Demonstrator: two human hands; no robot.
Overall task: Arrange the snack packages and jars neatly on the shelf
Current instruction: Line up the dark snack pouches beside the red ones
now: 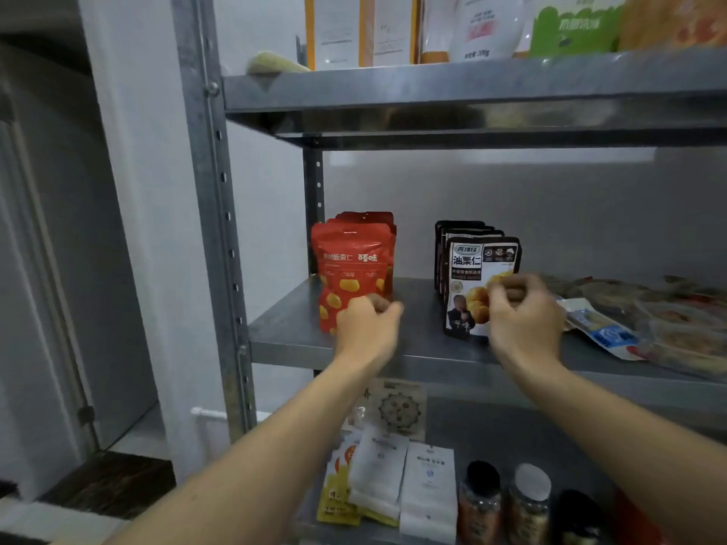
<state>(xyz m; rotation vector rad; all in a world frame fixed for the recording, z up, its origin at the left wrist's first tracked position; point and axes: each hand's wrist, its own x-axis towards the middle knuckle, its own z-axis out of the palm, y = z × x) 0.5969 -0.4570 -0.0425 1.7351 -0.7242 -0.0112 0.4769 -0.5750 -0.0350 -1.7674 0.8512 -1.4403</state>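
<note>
A row of red chestnut pouches (351,265) stands upright at the left of the middle metal shelf (417,346). A row of black chestnut packs (478,265) stands upright to their right. My left hand (366,322) is in front of the front red pouch, fingers curled at its lower right corner. My right hand (519,312) covers the lower right of the front black pack, fingers pinched at its edge. Whether either hand truly grips its pack is unclear.
Flat clear and blue snack packs (637,320) lie in a loose heap at the right of the same shelf. The upper shelf (472,88) holds boxes and bags. Below are white and yellow pouches (397,477) and jars (507,501). A steel upright (218,230) borders the left.
</note>
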